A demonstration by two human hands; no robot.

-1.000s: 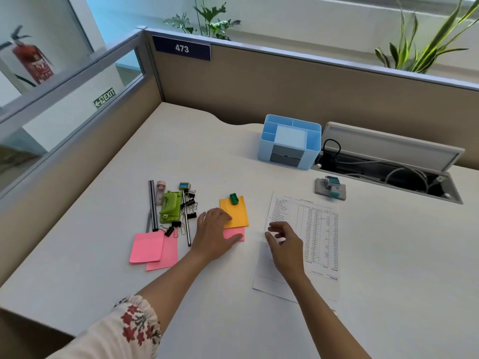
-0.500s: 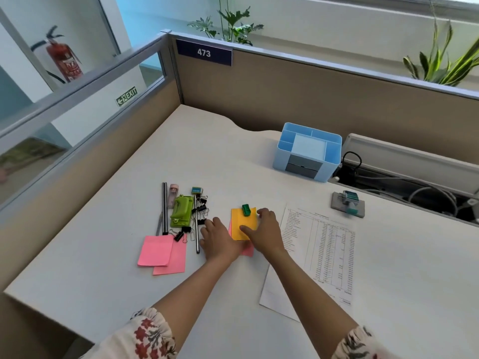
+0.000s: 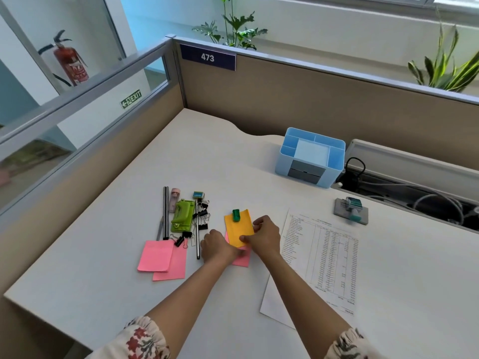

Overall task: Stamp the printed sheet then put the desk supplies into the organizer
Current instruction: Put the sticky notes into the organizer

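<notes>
An orange sticky pad (image 3: pixel 237 229) with a small green clip (image 3: pixel 236 215) on top lies over a pink sticky pad (image 3: pixel 242 260) at the desk's middle. My right hand (image 3: pixel 267 238) pinches the orange pad's right edge, thumb on its lower corner. My left hand (image 3: pixel 217 248) is curled with its fingertips on the pink pad beneath. The printed sheet (image 3: pixel 324 257) lies flat just right of my hands. The stamp (image 3: pixel 351 206) rests on its grey pad beyond the sheet. The blue organizer (image 3: pixel 311 158) stands at the back.
Left of my hands lie two pink notes (image 3: pixel 158 256), pens (image 3: pixel 166 213), a green stapler (image 3: pixel 182 215), binder clips (image 3: pixel 203 216), a small eraser (image 3: pixel 198 195) and a pink tube (image 3: pixel 175 199). An open cable tray (image 3: pixel 414 193) sits at back right. Partition walls bound the desk.
My right hand left the printed sheet, moved left and took hold of the orange pad. My left hand curled from flat onto the pink pad.
</notes>
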